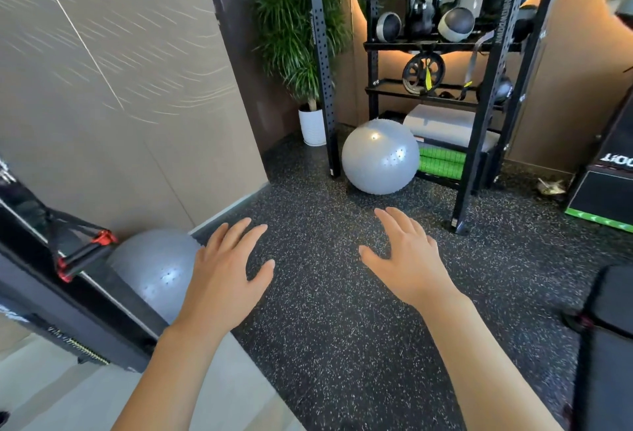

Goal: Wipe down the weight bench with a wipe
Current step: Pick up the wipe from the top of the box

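My left hand and my right hand are both held out in front of me over the speckled black rubber floor, palms down, fingers spread and straight, holding nothing. The black padded weight bench shows only partly at the lower right edge, to the right of my right forearm. I see no wipe in this view.
A black storage rack with kettlebells, medicine balls and mats stands ahead on the right. One grey exercise ball lies at its foot, another at the left beside a black machine frame. A potted plant stands in the corner, a plyo box at right.
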`<state>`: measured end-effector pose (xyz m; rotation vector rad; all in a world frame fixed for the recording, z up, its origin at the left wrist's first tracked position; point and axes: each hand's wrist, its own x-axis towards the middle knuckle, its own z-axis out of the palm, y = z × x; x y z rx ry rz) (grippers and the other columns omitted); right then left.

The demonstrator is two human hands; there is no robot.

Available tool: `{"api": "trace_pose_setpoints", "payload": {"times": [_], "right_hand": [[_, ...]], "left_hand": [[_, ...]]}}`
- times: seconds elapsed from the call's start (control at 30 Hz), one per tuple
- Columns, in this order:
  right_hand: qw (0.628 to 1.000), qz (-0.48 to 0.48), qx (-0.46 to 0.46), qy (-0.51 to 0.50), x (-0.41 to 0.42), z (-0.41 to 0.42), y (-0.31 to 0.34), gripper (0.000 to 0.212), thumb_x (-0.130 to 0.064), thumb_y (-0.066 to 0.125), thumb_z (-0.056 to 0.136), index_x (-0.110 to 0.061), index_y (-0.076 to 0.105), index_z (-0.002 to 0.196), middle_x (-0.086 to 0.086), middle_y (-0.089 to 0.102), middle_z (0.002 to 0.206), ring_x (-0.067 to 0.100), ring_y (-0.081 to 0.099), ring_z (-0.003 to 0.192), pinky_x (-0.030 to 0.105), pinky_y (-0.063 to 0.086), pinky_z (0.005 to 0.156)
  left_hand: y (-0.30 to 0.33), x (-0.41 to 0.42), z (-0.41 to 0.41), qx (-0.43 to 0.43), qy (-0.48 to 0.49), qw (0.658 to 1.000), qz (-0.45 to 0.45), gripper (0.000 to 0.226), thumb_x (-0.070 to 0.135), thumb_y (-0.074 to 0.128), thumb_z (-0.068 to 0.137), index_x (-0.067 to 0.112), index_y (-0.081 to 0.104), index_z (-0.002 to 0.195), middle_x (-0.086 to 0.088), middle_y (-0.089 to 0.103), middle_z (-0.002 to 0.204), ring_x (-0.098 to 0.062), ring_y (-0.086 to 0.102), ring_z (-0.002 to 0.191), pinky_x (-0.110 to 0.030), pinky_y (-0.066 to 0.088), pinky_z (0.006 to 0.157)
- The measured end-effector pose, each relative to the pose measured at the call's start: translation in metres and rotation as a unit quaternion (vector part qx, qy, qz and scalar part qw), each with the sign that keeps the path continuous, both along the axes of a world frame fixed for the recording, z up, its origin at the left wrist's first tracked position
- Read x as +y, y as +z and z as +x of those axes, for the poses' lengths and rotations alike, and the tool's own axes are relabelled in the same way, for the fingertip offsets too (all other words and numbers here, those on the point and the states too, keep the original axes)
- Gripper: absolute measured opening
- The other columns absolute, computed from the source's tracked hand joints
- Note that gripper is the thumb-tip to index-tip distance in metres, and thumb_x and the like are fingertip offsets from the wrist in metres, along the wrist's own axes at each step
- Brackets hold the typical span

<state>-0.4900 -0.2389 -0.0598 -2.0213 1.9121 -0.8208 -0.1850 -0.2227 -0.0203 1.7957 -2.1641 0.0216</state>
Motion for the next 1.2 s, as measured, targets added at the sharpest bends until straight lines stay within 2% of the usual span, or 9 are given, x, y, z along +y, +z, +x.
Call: {"api": "trace_pose_setpoints", "payload": {"times": [0.1, 0.43, 0.67, 0.87, 1.2], "right_hand": [[1.0, -0.004, 0.005, -0.008, -0.01, -0.008, -0.004, 0.076, -0.066, 0.05, 0.093, -0.035, 0.026, 0.158, -0.009, 0.023, 0.166, 0.021, 0.02, 0.152, 0.055, 0.023, 0.119], [0.999, 0.006, 0.005, -0.037, -0.07, 0.003, -0.014, 0.083, -0.083, 0.035, 0.087, -0.038, 0.027, 0.157, -0.011, 0.023, 0.166, 0.02, 0.021, 0.152, 0.057, 0.025, 0.117], [0.995, 0.016, 0.04, -0.086, -0.154, 0.027, -0.019, 0.083, -0.082, 0.033, 0.089, -0.035, 0.027, 0.157, -0.01, 0.025, 0.165, 0.021, 0.023, 0.152, 0.058, 0.026, 0.117], [0.989, 0.033, 0.079, -0.121, -0.228, 0.055, -0.01, 0.081, -0.078, 0.035, 0.092, -0.032, 0.028, 0.158, -0.008, 0.027, 0.165, 0.023, 0.024, 0.152, 0.058, 0.027, 0.117], [0.974, 0.068, 0.097, -0.195, -0.273, 0.032, -0.014, 0.083, -0.078, 0.033, 0.092, -0.029, 0.028, 0.159, -0.006, 0.027, 0.165, 0.023, 0.023, 0.152, 0.056, 0.025, 0.118]], "left_hand": [[0.001, -0.017, -0.006, -0.006, -0.012, 1.0, 0.004, 0.059, 0.057, 0.049, 0.1, 0.042, 0.04, 0.156, 0.016, 0.026, 0.169, -0.022, 0.017, 0.158, -0.06, 0.028, 0.122], [-0.006, -0.105, 0.001, 0.005, -0.046, 0.999, 0.009, 0.062, 0.056, 0.049, 0.1, 0.039, 0.036, 0.158, 0.013, 0.028, 0.168, -0.02, 0.022, 0.156, -0.061, 0.029, 0.122], [-0.019, -0.215, 0.019, 0.045, -0.095, 0.994, 0.012, 0.063, 0.055, 0.049, 0.101, 0.038, 0.033, 0.16, 0.012, 0.026, 0.169, -0.019, 0.02, 0.157, -0.06, 0.027, 0.124], [-0.024, -0.304, 0.031, 0.047, -0.15, 0.987, 0.036, 0.063, 0.054, 0.05, 0.102, 0.037, 0.032, 0.161, 0.012, 0.025, 0.17, -0.02, 0.014, 0.159, -0.058, 0.023, 0.126], [-0.044, -0.399, -0.003, 0.077, -0.23, 0.968, 0.066, 0.064, 0.05, 0.055, 0.101, 0.03, 0.038, 0.159, 0.005, 0.032, 0.168, -0.025, 0.021, 0.157, -0.059, 0.028, 0.124]]}}
